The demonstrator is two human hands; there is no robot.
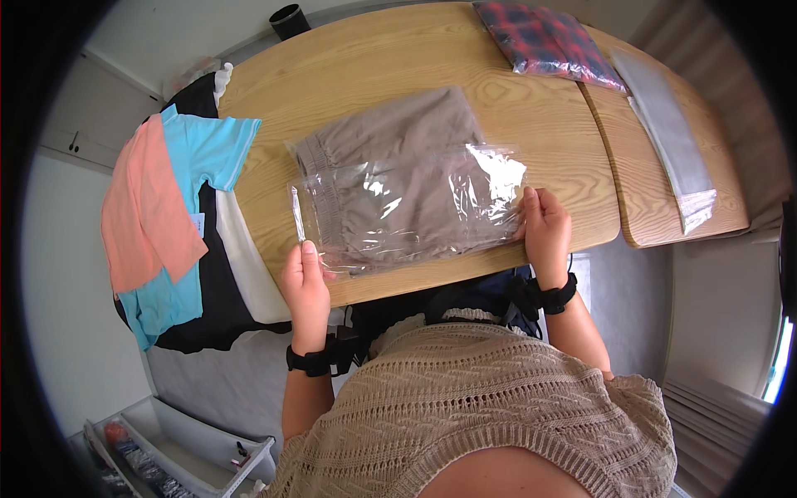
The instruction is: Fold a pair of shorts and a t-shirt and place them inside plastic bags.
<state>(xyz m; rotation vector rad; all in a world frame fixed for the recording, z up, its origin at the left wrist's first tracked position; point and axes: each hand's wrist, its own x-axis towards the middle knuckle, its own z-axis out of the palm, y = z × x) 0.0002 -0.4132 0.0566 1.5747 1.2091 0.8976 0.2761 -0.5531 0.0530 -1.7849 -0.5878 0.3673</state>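
A folded taupe garment with an elastic waistband (pixel 398 124) lies on the wooden table in front of me. Over its nearer half is a clear plastic bag (pixel 415 207), shiny with reflections. My left hand (pixel 305 278) pinches the bag's near left corner between thumb and fingers. At the bag's right edge, my right hand (pixel 545 232) grips the plastic the same way, thumb on top. The garment's far part shows uncovered beyond the bag's far edge; whether any of it is inside the bag, I cannot tell.
On the table's left side lie a coral and turquoise T-shirt (pixel 158 207) and black and white clothes. A bagged red-and-blue plaid garment (pixel 544 41) sits at the far right, near a stack of clear bags (pixel 664 124). A grey bin (pixel 191 440) stands lower left.
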